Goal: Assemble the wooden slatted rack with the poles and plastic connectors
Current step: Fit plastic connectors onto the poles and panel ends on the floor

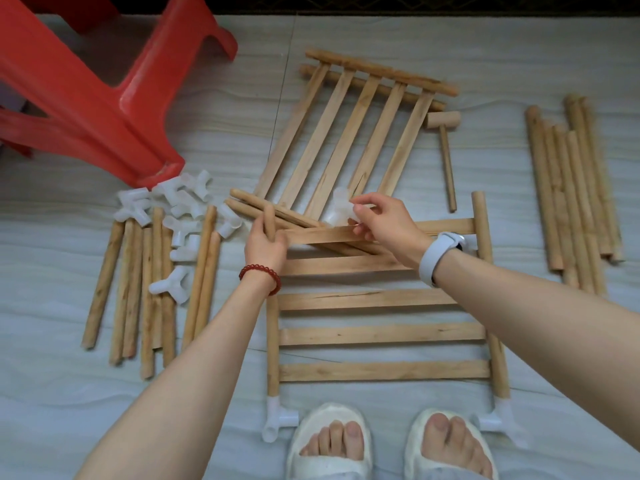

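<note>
The fingers [360,206] of the right hand [384,223] pinch a translucent white plastic connector [337,211], held just above the far end of the near wooden slatted rack panel [381,332] lying on the pale floor [519,64]. The left hand [265,242] grips the top of that panel's left round pole [269,216]. White connectors already cap the panel's two near corners [277,415]. Beyond the panel lie two more slatted panels [349,133], stacked, and a small wooden mallet [445,147]. Left of it lie loose poles [149,289] and spare connectors [180,202]; right, longer poles [571,192].
</note>
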Available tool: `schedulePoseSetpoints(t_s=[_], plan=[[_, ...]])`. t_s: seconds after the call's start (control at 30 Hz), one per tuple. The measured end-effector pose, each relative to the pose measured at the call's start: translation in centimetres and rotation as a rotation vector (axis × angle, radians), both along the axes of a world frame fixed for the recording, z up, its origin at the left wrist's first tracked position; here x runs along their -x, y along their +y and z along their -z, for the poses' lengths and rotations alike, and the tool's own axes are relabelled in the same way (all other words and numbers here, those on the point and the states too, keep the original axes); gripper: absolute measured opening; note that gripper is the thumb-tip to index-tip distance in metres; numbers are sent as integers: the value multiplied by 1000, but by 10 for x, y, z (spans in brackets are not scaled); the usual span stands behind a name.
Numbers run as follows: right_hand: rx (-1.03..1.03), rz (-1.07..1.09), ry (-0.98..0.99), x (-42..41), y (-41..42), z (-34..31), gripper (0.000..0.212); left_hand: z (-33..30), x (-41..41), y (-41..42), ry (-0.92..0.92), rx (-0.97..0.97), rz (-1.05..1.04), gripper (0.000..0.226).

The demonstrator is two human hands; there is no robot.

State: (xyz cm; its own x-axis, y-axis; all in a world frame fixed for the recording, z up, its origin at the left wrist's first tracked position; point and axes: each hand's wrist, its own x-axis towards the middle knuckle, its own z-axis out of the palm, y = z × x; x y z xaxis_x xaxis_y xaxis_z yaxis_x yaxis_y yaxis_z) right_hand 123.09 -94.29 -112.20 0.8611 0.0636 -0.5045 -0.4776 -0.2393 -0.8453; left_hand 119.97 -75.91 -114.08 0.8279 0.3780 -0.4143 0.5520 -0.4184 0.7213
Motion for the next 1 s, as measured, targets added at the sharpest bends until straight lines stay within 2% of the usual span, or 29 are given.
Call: schedulePoseSetpoints(t_s=[0.17, 0.4, 0.73, 1.0], plan=[[-32, -53, -65, -23, 33, -12, 21, 0, 6, 8, -104, 184, -28, 44], [-121, -73, -83, -30, 61, -17, 23, -15, 15, 13, -148, 298, 8, 41], [-187, 35, -128, -41, 77, -29, 12, -24, 14, 16, -140, 316, 45, 44], [-218, 105, -160, -43, 86, -31, 13, -20, 14, 19, -146, 350, 29, 50]])
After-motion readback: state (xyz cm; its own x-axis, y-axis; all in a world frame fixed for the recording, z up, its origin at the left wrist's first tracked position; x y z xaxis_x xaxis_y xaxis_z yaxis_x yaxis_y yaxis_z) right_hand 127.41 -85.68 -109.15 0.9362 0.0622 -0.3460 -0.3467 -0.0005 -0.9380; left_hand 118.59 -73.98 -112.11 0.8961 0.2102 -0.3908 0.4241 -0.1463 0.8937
